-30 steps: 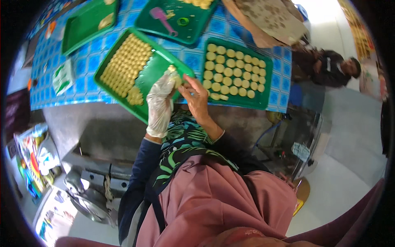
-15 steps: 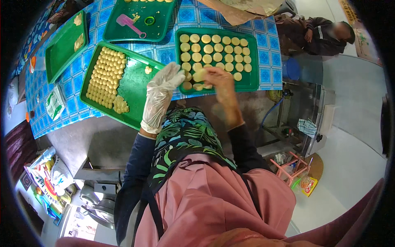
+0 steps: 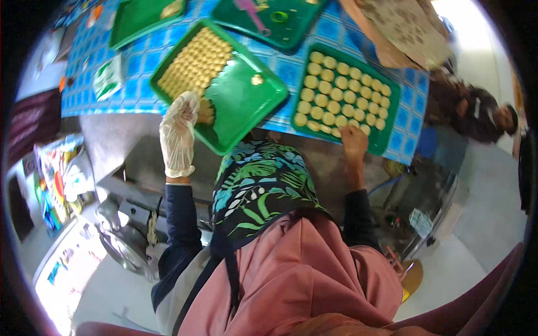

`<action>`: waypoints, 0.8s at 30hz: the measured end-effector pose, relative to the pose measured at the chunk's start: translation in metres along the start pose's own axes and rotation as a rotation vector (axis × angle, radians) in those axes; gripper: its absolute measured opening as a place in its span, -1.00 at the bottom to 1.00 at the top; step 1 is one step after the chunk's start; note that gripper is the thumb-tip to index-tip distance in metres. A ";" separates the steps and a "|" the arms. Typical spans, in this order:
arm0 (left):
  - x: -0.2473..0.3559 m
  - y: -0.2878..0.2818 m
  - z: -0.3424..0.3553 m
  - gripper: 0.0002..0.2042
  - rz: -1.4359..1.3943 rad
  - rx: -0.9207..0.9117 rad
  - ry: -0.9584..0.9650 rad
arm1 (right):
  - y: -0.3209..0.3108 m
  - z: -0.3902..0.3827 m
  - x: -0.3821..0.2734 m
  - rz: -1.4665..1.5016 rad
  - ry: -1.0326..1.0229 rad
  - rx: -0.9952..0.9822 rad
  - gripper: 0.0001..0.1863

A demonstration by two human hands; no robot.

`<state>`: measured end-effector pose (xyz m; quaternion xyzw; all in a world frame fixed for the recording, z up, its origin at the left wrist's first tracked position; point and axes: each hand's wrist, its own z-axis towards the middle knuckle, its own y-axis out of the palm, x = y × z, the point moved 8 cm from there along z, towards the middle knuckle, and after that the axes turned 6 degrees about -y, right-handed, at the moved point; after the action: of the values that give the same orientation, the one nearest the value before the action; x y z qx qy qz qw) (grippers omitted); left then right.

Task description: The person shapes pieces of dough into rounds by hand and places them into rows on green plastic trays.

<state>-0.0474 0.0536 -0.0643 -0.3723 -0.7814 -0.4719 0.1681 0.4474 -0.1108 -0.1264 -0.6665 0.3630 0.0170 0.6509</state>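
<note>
My left hand (image 3: 179, 131), in a clear plastic glove, reaches over the near-left side of a green tray (image 3: 263, 106) with rows of small pale dough balls (image 3: 197, 60). Its fingertips are blurred and partly hidden beside the balls. Just right of them lies a lump of dough (image 3: 206, 112). My bare right hand (image 3: 354, 144) is at the near edge of another green tray (image 3: 376, 144), which holds rows of flattened dough rounds (image 3: 341, 82). Its fingers are curled closed by the front row; what they hold, if anything, is hidden.
Beyond stand a green tray (image 3: 286, 39) with a pink spatula (image 3: 252, 17) and green ring (image 3: 279, 17), and another tray (image 3: 120, 35) at far left. A blue checked cloth (image 3: 137, 84) covers the table. Brown paper (image 3: 386, 39) lies at back right; a person (image 3: 482, 115) sits beyond.
The view has swung left. My left hand has moved from between the trays to the dough balls. My right hand, which held a dough round, now rests lower at its tray's near edge.
</note>
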 end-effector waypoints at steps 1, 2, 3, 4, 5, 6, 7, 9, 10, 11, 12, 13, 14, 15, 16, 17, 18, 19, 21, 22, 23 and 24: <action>0.007 -0.001 -0.007 -0.68 -0.016 -0.038 0.025 | 0.001 -0.002 -0.010 -0.130 -0.064 -0.010 -0.63; 0.011 -0.020 -0.011 -0.67 -0.016 0.084 0.057 | 0.001 -0.005 -0.020 -0.264 -0.127 -0.010 -0.60; 0.015 -0.025 -0.019 -0.68 -0.049 0.138 0.090 | 0.001 -0.007 -0.025 -0.258 -0.158 -0.026 -0.60; 0.015 -0.035 -0.022 -0.69 -0.102 0.144 0.078 | -0.002 -0.008 -0.032 -0.304 -0.212 -0.028 -0.59; 0.015 -0.045 -0.025 -0.69 -0.153 0.148 0.065 | -0.001 -0.007 -0.039 -0.349 -0.264 -0.028 -0.57; 0.015 -0.054 -0.033 -0.69 -0.166 0.170 0.091 | 0.001 0.000 -0.055 -0.510 -0.142 -0.239 -0.64; 0.014 -0.053 -0.036 -0.70 -0.094 0.171 0.129 | 0.000 0.005 -0.076 -0.519 -0.163 -0.240 -0.64; 0.013 -0.059 -0.042 -0.71 -0.033 0.189 0.178 | 0.000 0.007 -0.143 -0.430 -0.470 -0.021 -0.77; 0.012 -0.062 -0.043 -0.71 -0.038 0.199 0.183 | 0.020 0.006 -0.175 -0.207 -0.581 -0.017 -0.82; 0.009 -0.064 -0.041 -0.71 -0.046 0.203 0.182 | 0.040 0.004 -0.220 -0.010 -0.655 -0.076 -0.85; 0.011 -0.059 -0.045 -0.72 0.119 0.207 0.221 | 0.062 0.001 -0.264 0.195 -0.725 -0.158 -0.85; 0.011 -0.054 -0.044 -0.72 0.111 0.204 0.226 | 0.104 0.003 -0.284 0.372 -0.745 -0.275 -0.84; 0.005 -0.053 -0.043 -0.72 -0.063 0.187 0.155 | 0.144 0.004 -0.307 0.451 -0.689 -0.428 -0.85; -0.002 -0.046 -0.038 -0.72 -0.232 0.155 0.078 | 0.178 0.011 -0.319 0.490 -0.658 -0.349 -0.87; -0.001 -0.041 -0.039 -0.72 -0.218 0.150 0.091 | 0.201 0.016 -0.327 0.530 -0.630 -0.275 -0.87; -0.001 -0.042 -0.043 -0.72 -0.227 0.160 0.103 | 0.211 0.013 -0.340 0.528 -0.642 -0.288 -0.87; -0.001 -0.046 -0.048 -0.71 -0.217 0.185 0.108 | 0.216 0.007 -0.356 0.381 -0.727 -0.261 -0.86; 0.000 -0.049 -0.050 -0.71 -0.205 0.207 0.110 | 0.220 0.001 -0.370 0.233 -0.807 -0.227 -0.84; -0.002 -0.057 -0.050 -0.70 -0.225 0.221 0.116 | 0.216 -0.006 -0.381 0.221 -0.840 -0.117 -0.87; -0.002 -0.060 -0.051 -0.70 -0.204 0.226 0.124 | 0.209 -0.007 -0.382 0.208 -0.864 0.001 -0.90; -0.003 -0.062 -0.050 -0.69 -0.182 0.229 0.129 | 0.208 -0.006 -0.381 0.201 -0.867 0.000 -0.90; -0.001 -0.059 -0.050 -0.69 -0.187 0.229 0.129 | 0.218 -0.003 -0.375 0.285 -0.819 -0.157 -0.89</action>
<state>-0.0953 -0.0060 -0.0761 -0.2451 -0.8489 -0.4161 0.2147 0.0595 0.0843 -0.1268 -0.5955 0.1608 0.3969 0.6797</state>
